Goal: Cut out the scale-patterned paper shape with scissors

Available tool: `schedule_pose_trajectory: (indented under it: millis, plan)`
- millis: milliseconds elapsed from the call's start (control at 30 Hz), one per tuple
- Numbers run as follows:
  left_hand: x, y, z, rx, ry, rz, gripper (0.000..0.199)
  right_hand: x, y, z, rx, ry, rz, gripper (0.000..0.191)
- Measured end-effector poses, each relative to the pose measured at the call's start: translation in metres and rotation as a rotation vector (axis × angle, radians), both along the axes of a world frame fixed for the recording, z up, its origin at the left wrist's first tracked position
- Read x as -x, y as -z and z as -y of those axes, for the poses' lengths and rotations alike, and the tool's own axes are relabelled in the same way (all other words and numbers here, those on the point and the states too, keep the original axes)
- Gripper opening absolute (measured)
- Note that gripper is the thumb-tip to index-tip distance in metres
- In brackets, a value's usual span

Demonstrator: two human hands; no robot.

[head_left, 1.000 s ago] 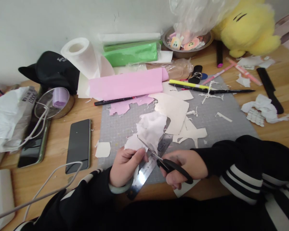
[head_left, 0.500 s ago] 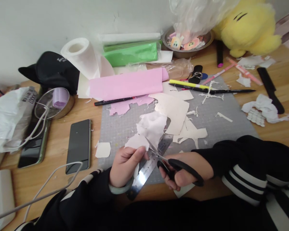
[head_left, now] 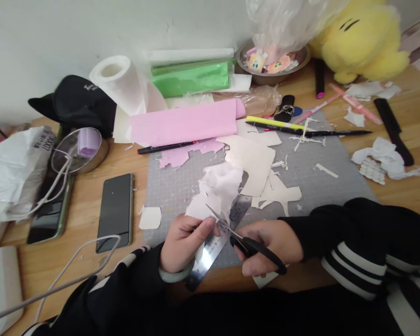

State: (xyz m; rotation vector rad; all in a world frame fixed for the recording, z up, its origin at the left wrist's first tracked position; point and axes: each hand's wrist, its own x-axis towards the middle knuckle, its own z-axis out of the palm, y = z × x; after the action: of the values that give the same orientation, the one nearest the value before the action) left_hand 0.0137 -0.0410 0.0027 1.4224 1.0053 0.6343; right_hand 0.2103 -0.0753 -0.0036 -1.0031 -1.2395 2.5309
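Between thumb and fingers, my left hand [head_left: 184,240] pinches a piece of white paper [head_left: 199,206]. My right hand [head_left: 271,242] grips black-handled scissors [head_left: 264,254], whose blades point up and left across the paper beside my left thumb. Under the hands a steel ruler [head_left: 210,256] lies aslant on the grey cutting mat [head_left: 175,191]. A crumpled white tissue [head_left: 224,179] sits just beyond the paper. Cream paper offcuts [head_left: 255,163] are spread past the blades, and a small cream piece [head_left: 150,218] rests left of my left hand.
Two phones [head_left: 115,210] and a cable [head_left: 73,280] lie at left. Pink paper [head_left: 184,122], a paper roll [head_left: 126,84] and green packs [head_left: 192,79] stand behind. Pens [head_left: 280,122], a comb [head_left: 394,130], a metal bowl [head_left: 271,77] and a yellow plush [head_left: 360,42] are at right.
The scissors' blades have come closer together over the paper, and my right hand's fingers have drawn in on the handles. My left hand has barely shifted, with the paper turned slightly.
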Motion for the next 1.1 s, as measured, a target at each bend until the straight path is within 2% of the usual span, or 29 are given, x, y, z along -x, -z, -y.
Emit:
schedule_pose_trajectory:
  millis: [200, 433, 500, 633, 767, 867, 967, 1100]
  plan:
    - [0.005, 0.007, 0.001, 0.044, -0.01, 0.108, 0.054, -0.002, -0.006, -0.001, -0.061, -0.039, 0.035, 0.03]
    - [0.005, 0.008, 0.003, 0.051, -0.046, 0.077, 0.047, -0.001, -0.008, -0.003, -0.011, -0.039, 0.052, 0.025]
    - [0.004, 0.008, 0.003, 0.052, -0.063, 0.091, 0.045, 0.001, -0.006, -0.002, 0.013, -0.012, 0.039, 0.034]
    - [0.004, 0.007, 0.003, 0.053, -0.096, 0.101, 0.042, 0.004, 0.001, 0.001, 0.021, 0.071, -0.085, 0.062]
    - [0.004, 0.006, 0.002, 0.034, -0.079, 0.116, 0.041, 0.004, 0.007, 0.002, -0.024, 0.083, -0.146, 0.066]
    - [0.004, 0.005, 0.002, 0.045, -0.085, 0.128, 0.043, 0.006, 0.014, 0.001, 0.05, 0.082, -0.23, 0.072]
    - [0.003, 0.006, 0.003, 0.062, -0.135, 0.131, 0.041, 0.01, 0.018, -0.001, 0.094, 0.114, -0.267, 0.075]
    - [0.002, 0.011, 0.004, 0.085, -0.247, 0.141, 0.039, 0.01, 0.011, -0.003, 0.078, 0.07, -0.162, 0.078]
